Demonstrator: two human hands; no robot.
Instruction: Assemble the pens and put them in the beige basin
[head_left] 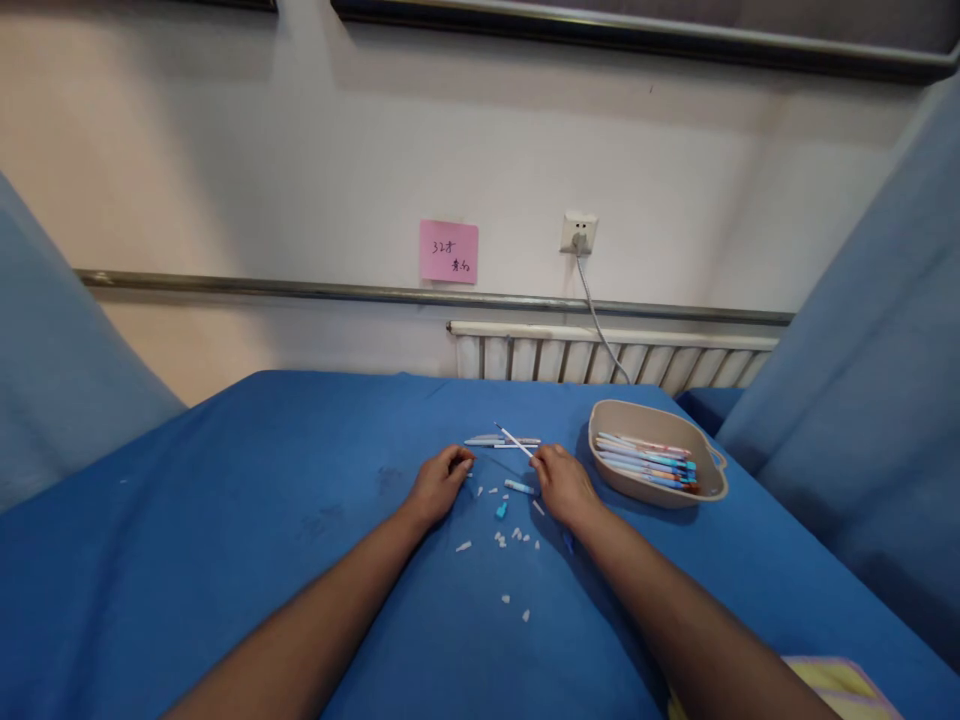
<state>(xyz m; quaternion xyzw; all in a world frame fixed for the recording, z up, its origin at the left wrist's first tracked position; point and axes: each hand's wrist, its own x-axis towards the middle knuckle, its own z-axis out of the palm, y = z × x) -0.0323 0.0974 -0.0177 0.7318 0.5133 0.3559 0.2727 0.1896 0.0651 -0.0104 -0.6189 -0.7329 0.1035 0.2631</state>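
My right hand (566, 486) pinches a rod (513, 439); my left hand (439, 485) I can't tell. Between, white bits (517, 534); beyond, a pink note (449, 253) reads "32".

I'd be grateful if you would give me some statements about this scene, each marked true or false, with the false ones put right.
1. The right hand holds a slim white stick. True.
2. The tan basket stands nearer the left hand than the right hand. False: it stands nearer the right hand.
3. Small white pieces lie scattered on the blue cover. True.
4. The wall socket has nothing plugged in. False: a plug with a cable sits in it.
5. The pink note is above the metal rail. True.
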